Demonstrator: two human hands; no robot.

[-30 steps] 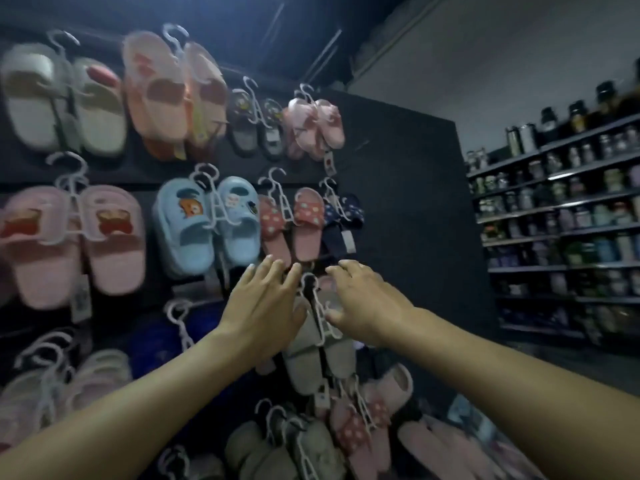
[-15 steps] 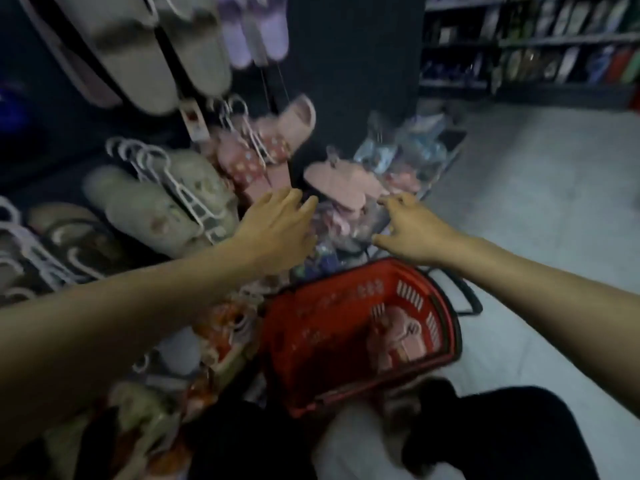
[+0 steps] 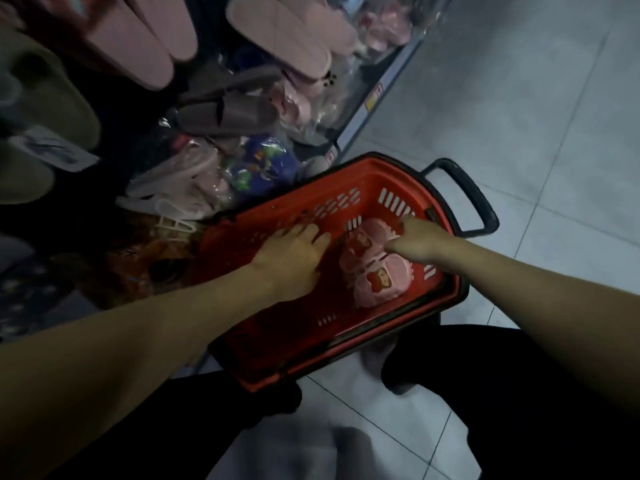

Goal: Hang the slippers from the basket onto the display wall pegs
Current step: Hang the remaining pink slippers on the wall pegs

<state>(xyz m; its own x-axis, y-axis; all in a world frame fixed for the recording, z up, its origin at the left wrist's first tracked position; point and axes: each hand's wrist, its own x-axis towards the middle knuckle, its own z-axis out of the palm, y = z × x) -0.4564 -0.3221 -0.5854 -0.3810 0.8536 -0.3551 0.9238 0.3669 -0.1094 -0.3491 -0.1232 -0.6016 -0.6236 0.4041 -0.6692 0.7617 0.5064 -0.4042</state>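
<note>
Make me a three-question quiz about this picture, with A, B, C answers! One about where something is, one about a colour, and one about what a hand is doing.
1. Where are the pink slippers?
A. on a wall peg
B. inside the red basket
C. on the floor tiles

2. What colour is the basket's handle?
A. black
B. yellow
C. white

3. What is the left hand doing?
A. gripping a hanger
B. making a fist
C. spreading its fingers, holding nothing

Answers:
1 B: they lie on the basket's bottom, with its slotted walls around them.
2 A: the dark loop sticks out past the red rim.
3 C: its fingers fan out over the basket with nothing between them.
</note>
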